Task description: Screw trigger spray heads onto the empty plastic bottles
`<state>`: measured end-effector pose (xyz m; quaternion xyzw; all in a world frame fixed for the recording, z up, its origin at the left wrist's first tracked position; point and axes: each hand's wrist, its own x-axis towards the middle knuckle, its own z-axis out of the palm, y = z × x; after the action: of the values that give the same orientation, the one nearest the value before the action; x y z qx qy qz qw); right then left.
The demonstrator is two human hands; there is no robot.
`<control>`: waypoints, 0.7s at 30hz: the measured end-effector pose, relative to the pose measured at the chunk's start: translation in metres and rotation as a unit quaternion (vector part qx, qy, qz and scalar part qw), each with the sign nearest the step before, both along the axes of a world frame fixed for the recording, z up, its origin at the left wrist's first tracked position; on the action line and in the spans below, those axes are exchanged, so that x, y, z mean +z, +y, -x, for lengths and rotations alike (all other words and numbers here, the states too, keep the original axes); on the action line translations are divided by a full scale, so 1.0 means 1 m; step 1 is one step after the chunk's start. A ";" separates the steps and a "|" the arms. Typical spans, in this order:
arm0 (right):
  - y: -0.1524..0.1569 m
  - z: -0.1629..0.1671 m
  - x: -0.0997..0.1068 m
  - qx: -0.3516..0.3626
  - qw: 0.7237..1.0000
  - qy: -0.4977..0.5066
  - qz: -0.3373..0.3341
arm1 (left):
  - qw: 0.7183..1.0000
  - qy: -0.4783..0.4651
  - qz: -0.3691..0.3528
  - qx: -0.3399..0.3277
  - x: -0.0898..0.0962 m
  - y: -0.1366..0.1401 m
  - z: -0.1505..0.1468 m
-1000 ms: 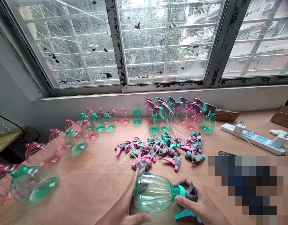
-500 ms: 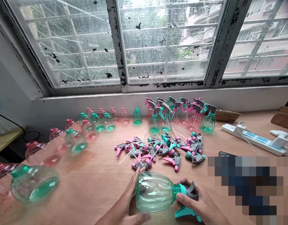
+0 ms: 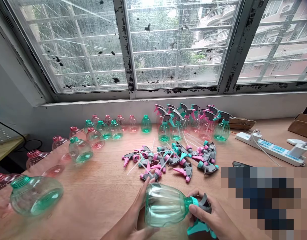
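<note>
And here's the green spray bottle (image 3: 165,205), lying sideways above the front of the counter (image 3: 93,203), base to the left, neck to the right! The left grip (image 3: 133,215) cups the base end, fingers behind and thumb below, while the right grip (image 3: 213,213) closes around the gray-and-turquoise spray head (image 3: 205,204) at the neck, its turquoise trigger (image 3: 200,227) pointing down toward the near edge. Just beyond sits a jumble of pink, turquoise and gray spray heads (image 3: 186,170). Further back, bottles with spray heads (image 3: 165,131) stand by the wall, open-necked green and pink bottles (image 3: 80,151) curve along the left, and a white power strip (image 3: 271,148) lies on the right.
</note>
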<state>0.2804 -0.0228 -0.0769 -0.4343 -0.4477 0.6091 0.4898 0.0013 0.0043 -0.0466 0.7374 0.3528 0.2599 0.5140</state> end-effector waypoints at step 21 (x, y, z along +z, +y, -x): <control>0.000 0.001 -0.001 -0.009 1.000 0.005 -0.009 | 0.998 -0.040 0.038 0.018 -0.002 -0.002 0.001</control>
<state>0.2793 -0.0225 -0.0778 -0.4307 -0.4469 0.6024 0.5018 0.0007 0.0021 -0.0490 0.7000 0.3544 0.2850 0.5506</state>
